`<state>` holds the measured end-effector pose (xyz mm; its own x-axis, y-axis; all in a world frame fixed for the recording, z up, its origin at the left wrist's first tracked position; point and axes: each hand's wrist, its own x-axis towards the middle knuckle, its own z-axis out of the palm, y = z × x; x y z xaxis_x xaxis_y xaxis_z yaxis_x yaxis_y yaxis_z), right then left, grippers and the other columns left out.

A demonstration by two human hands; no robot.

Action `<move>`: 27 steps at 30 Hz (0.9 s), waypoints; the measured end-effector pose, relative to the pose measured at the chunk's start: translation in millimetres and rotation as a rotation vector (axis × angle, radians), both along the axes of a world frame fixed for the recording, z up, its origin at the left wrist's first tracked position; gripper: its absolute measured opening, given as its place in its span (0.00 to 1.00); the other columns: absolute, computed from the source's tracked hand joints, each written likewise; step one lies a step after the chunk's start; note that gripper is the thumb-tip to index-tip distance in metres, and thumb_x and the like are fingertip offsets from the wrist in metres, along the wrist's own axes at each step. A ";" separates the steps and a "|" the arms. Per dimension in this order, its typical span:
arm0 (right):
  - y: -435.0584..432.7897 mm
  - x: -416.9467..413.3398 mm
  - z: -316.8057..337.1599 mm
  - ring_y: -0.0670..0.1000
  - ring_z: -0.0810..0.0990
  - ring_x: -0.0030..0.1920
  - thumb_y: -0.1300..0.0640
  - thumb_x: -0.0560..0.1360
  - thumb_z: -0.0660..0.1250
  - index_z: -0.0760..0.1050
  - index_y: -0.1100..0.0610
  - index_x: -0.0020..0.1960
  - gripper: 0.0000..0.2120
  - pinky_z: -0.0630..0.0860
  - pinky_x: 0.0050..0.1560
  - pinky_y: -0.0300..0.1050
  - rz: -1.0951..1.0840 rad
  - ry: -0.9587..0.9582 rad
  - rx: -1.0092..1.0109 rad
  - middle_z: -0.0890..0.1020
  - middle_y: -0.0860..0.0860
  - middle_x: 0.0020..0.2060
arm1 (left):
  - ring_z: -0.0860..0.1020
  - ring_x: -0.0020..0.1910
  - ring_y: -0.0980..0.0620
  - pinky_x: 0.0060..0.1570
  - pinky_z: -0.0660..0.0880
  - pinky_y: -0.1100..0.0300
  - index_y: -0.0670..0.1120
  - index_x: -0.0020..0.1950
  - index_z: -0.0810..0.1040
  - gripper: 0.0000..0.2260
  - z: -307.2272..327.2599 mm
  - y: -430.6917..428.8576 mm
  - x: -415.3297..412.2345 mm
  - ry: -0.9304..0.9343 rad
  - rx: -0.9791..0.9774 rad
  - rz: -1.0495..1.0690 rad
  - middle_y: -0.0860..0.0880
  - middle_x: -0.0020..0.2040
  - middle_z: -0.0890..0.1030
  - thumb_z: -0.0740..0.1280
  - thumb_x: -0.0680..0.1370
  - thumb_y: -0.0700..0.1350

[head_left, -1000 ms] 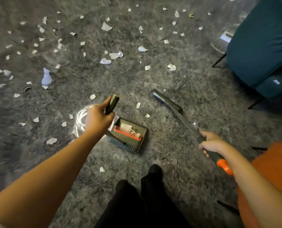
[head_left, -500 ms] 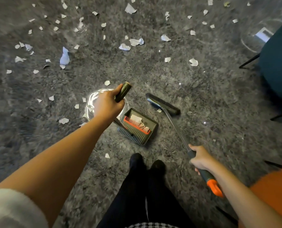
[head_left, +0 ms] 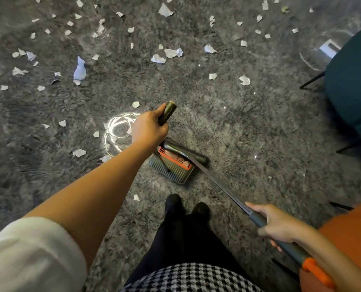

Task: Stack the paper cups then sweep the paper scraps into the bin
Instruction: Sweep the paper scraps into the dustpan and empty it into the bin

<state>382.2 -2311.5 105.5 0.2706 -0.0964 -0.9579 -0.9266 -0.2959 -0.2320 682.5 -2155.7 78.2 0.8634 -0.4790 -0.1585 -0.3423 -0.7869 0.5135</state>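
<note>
- A grey, mottled carpet (head_left: 259,133) fills nearly the whole view from the head camera.
- A dark teal chair (head_left: 352,81) on thin black legs is seen at the right edge, well apart from the tools.
- A white sleeve (head_left: 27,256) covers the upper part of the left arm at the lower left. An orange fabric (head_left: 352,228) is seen at the lower right beside the right arm.
- Black trouser legs and black shoes (head_left: 173,204) are seen at the bottom centre, just behind the dustpan.
- A long broom (head_left: 221,186) with a grey shaft and an orange end runs slantwise from the lower right to the centre. Its dark head is laid across the mouth of the dustpan.
- A grey-green dustpan (head_left: 173,169) with an orange toothed strip is set on the carpet in the middle, with its long handle raised.
- The left hand (head_left: 149,131) is wrapped tightly round the dark top of the dustpan handle.
- The right hand (head_left: 278,224) is curled round the grey grip of the broom shaft, with the forefinger laid along it.
- A shiny clear ring (head_left: 110,131) is seen on the carpet just left of the left hand; what it is cannot be told.
- White paper scraps (head_left: 172,52) are scattered across the upper half and the left of the carpet, beyond the dustpan, and one lies near the shoes.
</note>
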 end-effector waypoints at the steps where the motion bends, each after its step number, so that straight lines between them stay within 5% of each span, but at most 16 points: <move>1: -2.9 -0.5 7.4 0.49 0.73 0.22 0.72 0.75 0.61 0.51 0.50 0.76 0.37 0.74 0.25 0.42 -0.023 -0.004 0.011 0.76 0.64 0.59 | 0.79 0.43 0.43 0.34 0.65 0.59 0.58 0.70 0.71 0.26 0.0 0.6 0.3 -0.003 0.004 0.002 0.44 0.46 0.82 0.66 0.72 0.43; 6: -14.3 -8.0 27.5 0.49 0.72 0.21 0.73 0.74 0.61 0.51 0.51 0.77 0.39 0.73 0.22 0.43 -0.109 -0.029 -0.017 0.70 0.60 0.66 | 0.79 0.40 0.45 0.35 0.66 0.59 0.56 0.70 0.71 0.26 -1.7 2.5 -3.1 -0.015 -0.013 -0.003 0.44 0.45 0.82 0.67 0.72 0.44; 9: -20.6 -8.2 23.9 0.51 0.72 0.23 0.71 0.74 0.63 0.52 0.50 0.76 0.37 0.72 0.26 0.46 -0.134 -0.028 -0.028 0.78 0.67 0.54 | 0.77 0.37 0.46 0.34 0.65 0.58 0.56 0.70 0.71 0.26 -5.0 1.3 -3.9 0.016 -0.017 -0.014 0.45 0.42 0.81 0.66 0.73 0.43; 13: -25.7 -5.7 2.9 0.51 0.72 0.21 0.71 0.73 0.64 0.54 0.50 0.76 0.37 0.71 0.23 0.42 -0.209 -0.050 -0.091 0.78 0.60 0.29 | 0.74 0.35 0.48 0.33 0.65 0.58 0.56 0.70 0.71 0.26 -7.3 1.8 -4.1 0.003 -0.018 -0.009 0.45 0.42 0.81 0.66 0.73 0.43; 20: -19.5 3.2 -36.1 0.47 0.72 0.17 0.71 0.72 0.63 0.54 0.51 0.76 0.38 0.70 0.20 0.38 -0.206 -0.011 -0.172 0.78 0.58 0.38 | 0.71 0.33 0.51 0.28 0.61 0.61 0.55 0.70 0.71 0.25 -6.1 1.4 0.2 -0.010 -0.011 0.000 0.47 0.39 0.79 0.67 0.73 0.45; 27: -13.8 -9.9 -11.6 0.47 0.74 0.21 0.70 0.74 0.64 0.53 0.50 0.76 0.37 0.73 0.24 0.41 -0.067 0.028 -0.027 0.78 0.57 0.34 | 0.72 0.35 0.49 0.32 0.63 0.60 0.55 0.70 0.72 0.25 -7.2 -0.3 3.7 -0.002 -0.007 -0.009 0.44 0.43 0.82 0.67 0.73 0.44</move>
<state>372.4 -2325.3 94.0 0.2359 -0.1391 -0.9618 -0.9506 -0.2387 -0.1986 686.2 -2156.0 71.0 0.8594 -0.4876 -0.1537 -0.3500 -0.7802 0.5184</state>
